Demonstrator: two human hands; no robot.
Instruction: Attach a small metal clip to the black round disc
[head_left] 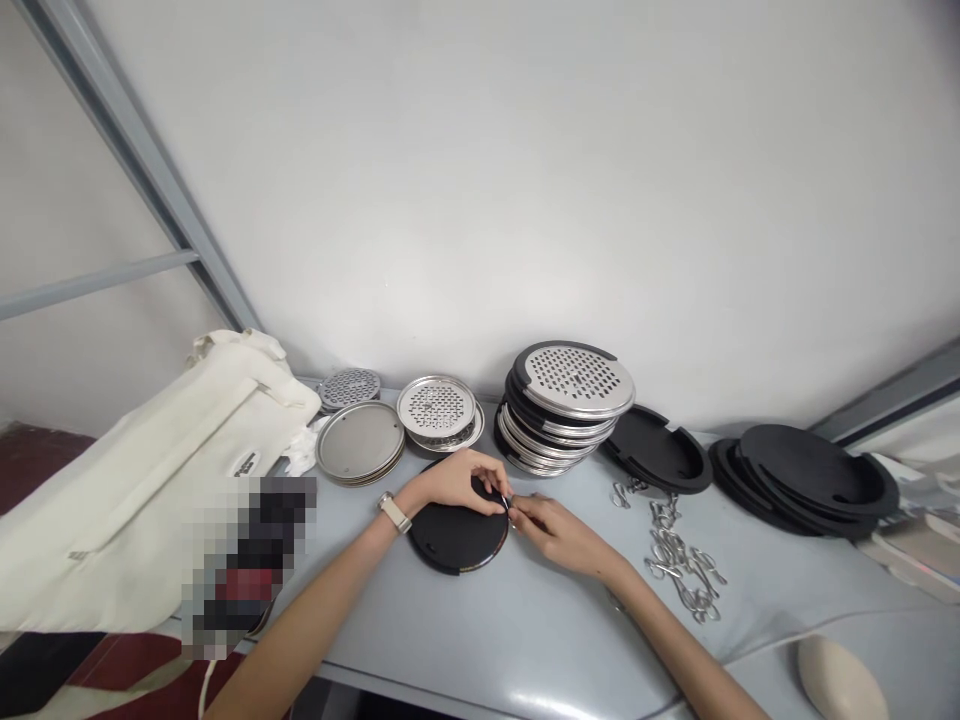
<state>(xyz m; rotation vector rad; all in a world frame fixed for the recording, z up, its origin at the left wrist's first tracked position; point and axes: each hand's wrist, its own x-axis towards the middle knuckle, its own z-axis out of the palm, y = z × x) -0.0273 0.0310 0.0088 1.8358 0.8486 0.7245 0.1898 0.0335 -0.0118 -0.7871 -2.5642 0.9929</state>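
A round black disc (454, 535) lies flat on the grey table, a small hole near its left edge. My left hand (466, 482), with a watch at the wrist, reaches over the disc, its thumb and fingers pinched at the right rim. My right hand (556, 535) meets it there from the right, fingertips closed together. Between the fingertips shows a thin, shiny metal piece (505, 504), mostly hidden; its full shape cannot be made out. Loose metal wire loops (682, 565) lie in a heap to the right of my right hand.
Behind stand a tall stack of perforated metal and black discs (574, 385), a smaller grater-like stack (436, 408) and plain metal discs (360, 440). More black discs (817, 470) lie right. A cream cloth bag (150, 500) is left; a beige rounded object (840, 680) sits front right.
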